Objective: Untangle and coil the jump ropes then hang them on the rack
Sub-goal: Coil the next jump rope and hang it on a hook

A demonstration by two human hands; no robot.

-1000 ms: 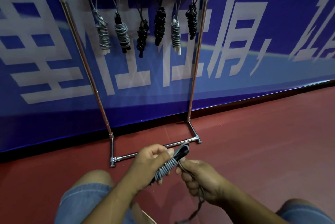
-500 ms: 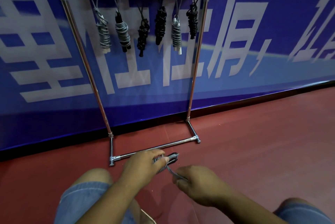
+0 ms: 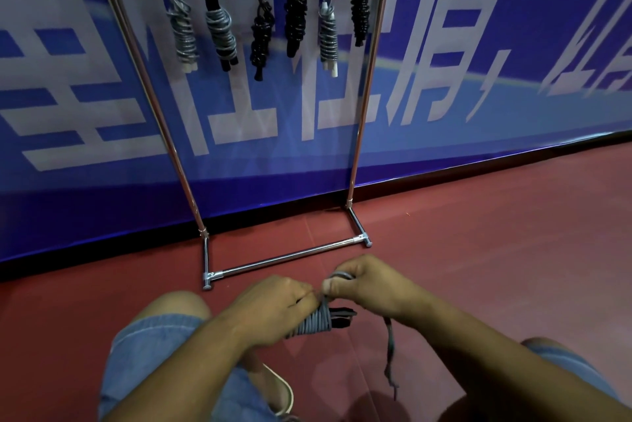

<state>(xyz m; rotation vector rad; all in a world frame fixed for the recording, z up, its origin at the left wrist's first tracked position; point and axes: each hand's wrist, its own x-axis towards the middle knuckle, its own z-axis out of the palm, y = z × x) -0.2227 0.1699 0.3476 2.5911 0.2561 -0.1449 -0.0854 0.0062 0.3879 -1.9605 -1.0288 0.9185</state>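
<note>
Left hand [image 3: 273,309] is gripping the half-coiled grey jump rope [image 3: 313,322] low over the floor [image 3: 478,268], near the rack [image 3: 290,256]. Right hand [image 3: 371,285] is pinching a cord loop [image 3: 338,275] above it. The rope is looking light, soft and floppy, so best gripping the wrapped middle.

Brightness: dim indoor light, muted throughout; the blue banner [image 3: 478,134] and red floor [image 3: 496,250] read dark but saturated.
Light source: out of view, seemingly overhead.
Shadows: soft dark patch on the floor under the forearms near the bottom edge, its edges diffuse.
Glare: thin bright streaks along the chrome rack [image 3: 363,107] posts and base bar.
Blur: banner lettering smears toward both side edges; the dangling cord end [image 3: 388,353] is streaked.
Sharpest: left hand [image 3: 273,307], right hand [image 3: 371,285], wraps of the grey rope [image 3: 313,322].
Distortion: wide-angle bowing; rack posts lean, and the banner's lower edge curves.
Lost detail: black hanging ropes [image 3: 295,18] merge into silhouettes.
</note>
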